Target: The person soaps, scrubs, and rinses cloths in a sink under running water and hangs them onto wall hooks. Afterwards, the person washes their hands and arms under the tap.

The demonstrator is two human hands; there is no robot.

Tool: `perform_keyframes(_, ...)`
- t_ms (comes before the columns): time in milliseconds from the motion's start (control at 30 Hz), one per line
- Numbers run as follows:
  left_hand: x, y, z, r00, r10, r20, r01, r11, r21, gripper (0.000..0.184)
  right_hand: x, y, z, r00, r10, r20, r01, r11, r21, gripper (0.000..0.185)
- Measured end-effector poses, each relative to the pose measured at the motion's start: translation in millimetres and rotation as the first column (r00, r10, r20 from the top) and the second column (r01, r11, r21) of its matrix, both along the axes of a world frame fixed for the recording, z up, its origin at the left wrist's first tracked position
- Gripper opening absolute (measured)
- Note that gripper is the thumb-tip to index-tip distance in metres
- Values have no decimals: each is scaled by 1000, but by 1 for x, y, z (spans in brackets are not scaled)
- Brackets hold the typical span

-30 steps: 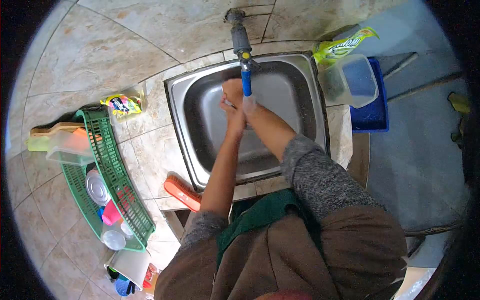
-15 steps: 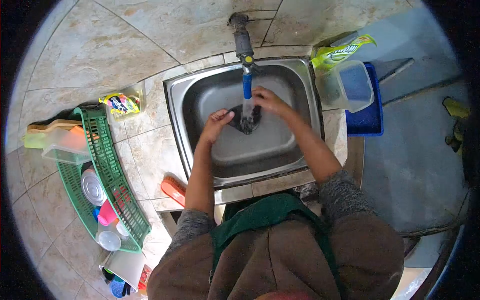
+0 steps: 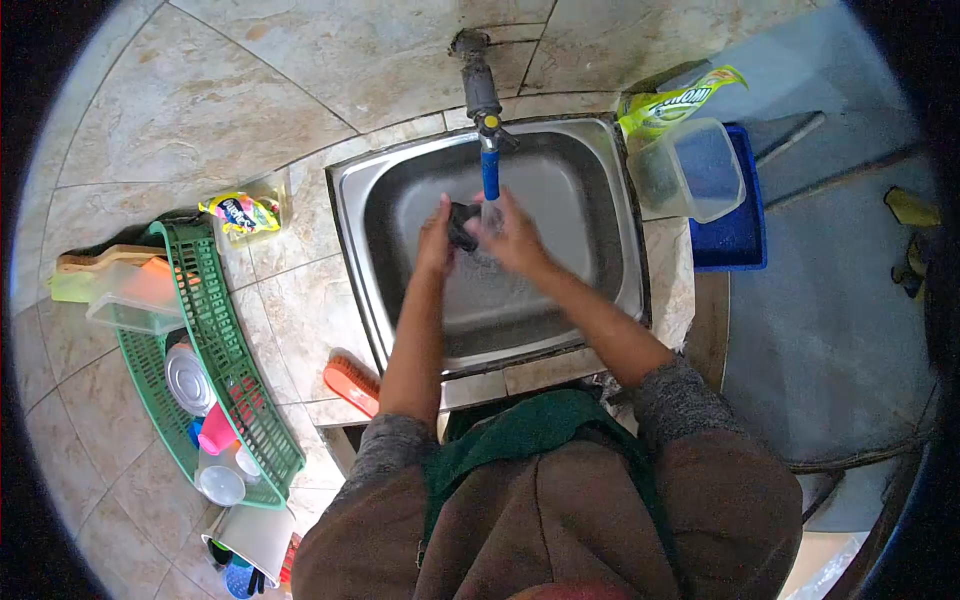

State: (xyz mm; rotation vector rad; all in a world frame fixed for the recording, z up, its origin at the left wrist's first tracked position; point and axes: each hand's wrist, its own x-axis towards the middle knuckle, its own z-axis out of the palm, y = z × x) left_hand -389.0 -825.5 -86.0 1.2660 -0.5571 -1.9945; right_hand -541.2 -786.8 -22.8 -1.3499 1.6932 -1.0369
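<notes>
A small dark cloth point(image 3: 462, 226) is bunched between my two hands over the steel sink point(image 3: 540, 310). My left hand point(image 3: 435, 240) is closed on its left side. My right hand point(image 3: 512, 236), slightly blurred, presses on the cloth from the right with its fingers curled in. Water runs down beside the right fingers from the blue hose end point(image 3: 490, 175) of the tap point(image 3: 482, 95). The cloth's exact shape is partly hidden by my fingers.
An orange scrubbing brush point(image 3: 350, 384) lies left of the sink. Further left are a green dish rack point(image 3: 215, 320) with dishes and a packet point(image 3: 242, 212) in a clear container. On the right stand a clear plastic tub point(image 3: 690, 175), a blue tray point(image 3: 730, 245) and a green-yellow pouch point(image 3: 675, 105).
The dark cloth, spread between both hands under the stream before, is now crumpled together. My hands have come closer to each other, the right one moving left and down.
</notes>
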Motion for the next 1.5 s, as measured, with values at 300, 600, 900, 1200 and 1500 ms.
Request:
perform_keyframes(300, -41, 33, -12, 926, -94, 367, 179, 962, -205, 42, 38, -3, -44, 887, -133, -442, 219, 965, 147, 32)
perform_keyframes(600, -15, 19, 47, 965, -201, -167, 224, 965, 136, 41, -29, -13, -20, 759, 357, -544, -217, 927, 305, 43)
perform_keyframes(900, 29, -19, 97, 596, -751, 285, 796, 599, -87, 30, -65, -26, 5, 810, 552, 198, -585, 781, 217, 33)
perform_keyframes(1200, -35, 31, -35, 766, 116, -632, -111, 993, 48, 31, 27, 4, 11, 946, 37, -322, -10, 996, 85, 34)
perform_keyframes(1500, -52, 31, 16, 952, 254, -169, -207, 945, 252, 43, 6, -11, -3, 901, 61, -429, -3, 991, 135, 43)
